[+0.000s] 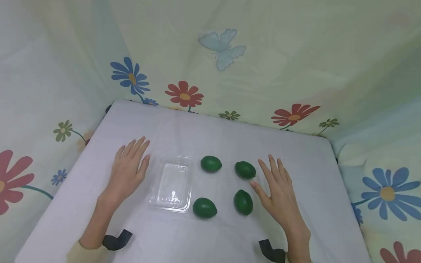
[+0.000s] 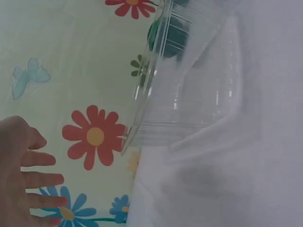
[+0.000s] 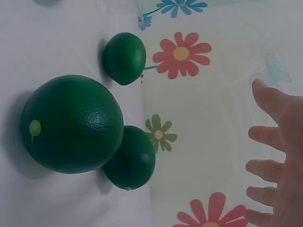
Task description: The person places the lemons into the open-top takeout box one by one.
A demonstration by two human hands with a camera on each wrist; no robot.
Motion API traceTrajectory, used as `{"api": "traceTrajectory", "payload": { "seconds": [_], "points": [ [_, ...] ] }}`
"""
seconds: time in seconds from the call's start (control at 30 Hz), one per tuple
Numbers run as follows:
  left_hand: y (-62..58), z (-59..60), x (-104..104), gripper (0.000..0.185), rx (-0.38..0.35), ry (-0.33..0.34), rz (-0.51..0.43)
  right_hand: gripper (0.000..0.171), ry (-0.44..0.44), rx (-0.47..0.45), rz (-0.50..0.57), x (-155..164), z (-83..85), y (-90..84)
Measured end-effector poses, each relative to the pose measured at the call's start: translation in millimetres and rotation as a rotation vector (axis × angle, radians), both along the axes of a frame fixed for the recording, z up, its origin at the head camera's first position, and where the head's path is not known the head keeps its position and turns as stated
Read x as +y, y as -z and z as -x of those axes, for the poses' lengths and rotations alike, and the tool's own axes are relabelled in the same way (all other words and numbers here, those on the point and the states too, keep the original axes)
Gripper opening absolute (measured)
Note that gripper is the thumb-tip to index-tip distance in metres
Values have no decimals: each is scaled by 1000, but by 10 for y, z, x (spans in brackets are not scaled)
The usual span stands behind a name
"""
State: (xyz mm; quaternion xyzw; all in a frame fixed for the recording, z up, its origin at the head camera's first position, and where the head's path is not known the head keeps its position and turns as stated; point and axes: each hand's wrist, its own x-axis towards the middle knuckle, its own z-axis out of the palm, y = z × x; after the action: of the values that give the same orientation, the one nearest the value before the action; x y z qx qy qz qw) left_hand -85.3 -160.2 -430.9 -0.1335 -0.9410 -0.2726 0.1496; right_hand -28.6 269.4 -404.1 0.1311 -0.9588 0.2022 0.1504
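Several green limes lie on the white table point(image 1: 210, 241): back left lime point(image 1: 211, 163), back right lime point(image 1: 245, 170), front left lime point(image 1: 204, 208), front right lime point(image 1: 243, 202). A clear plastic tray point(image 1: 171, 187) sits left of them, and it shows in the left wrist view as the clear tray point(image 2: 189, 90). My left hand point(image 1: 129, 168) lies flat and open on the table just left of the tray. My right hand point(image 1: 277, 190) rests flat and open just right of the two right limes. In the right wrist view the nearest lime point(image 3: 71, 124) looms large, with my right hand's fingers point(image 3: 279, 165) spread.
Floral cloth walls point(image 1: 230, 65) close in the table on the left, back and right. Dark wrist straps point(image 1: 116, 239) sit on both forearms near the table's front edge.
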Motion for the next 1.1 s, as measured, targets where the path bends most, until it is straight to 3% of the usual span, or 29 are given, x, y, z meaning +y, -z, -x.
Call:
{"api": "traceTrajectory", "payload": {
  "seconds": [0.1,0.3,0.4,0.5,0.67,0.87,1.1],
  "points": [
    [58,-21,1,47,-173,-35,-126,72,-4,-18,7,-5,-17,7],
    [224,-86,5,54,-637,-67,-441,71,-11,-7,4,-14,-28,15],
    [313,-119,47,52,-762,-40,-546,71,-11,13,-1,-7,-33,18],
    [380,-138,86,44,-802,-9,-604,70,-13,13,0,-2,-44,28],
    [434,-141,115,30,-803,17,-679,70,-11,-3,3,-10,-69,47],
    [467,-102,107,22,-819,19,-692,70,-12,-9,9,-21,-80,71],
    [473,-109,32,23,-847,1,-740,65,-27,-132,58,-48,-97,102]
  ]
}}
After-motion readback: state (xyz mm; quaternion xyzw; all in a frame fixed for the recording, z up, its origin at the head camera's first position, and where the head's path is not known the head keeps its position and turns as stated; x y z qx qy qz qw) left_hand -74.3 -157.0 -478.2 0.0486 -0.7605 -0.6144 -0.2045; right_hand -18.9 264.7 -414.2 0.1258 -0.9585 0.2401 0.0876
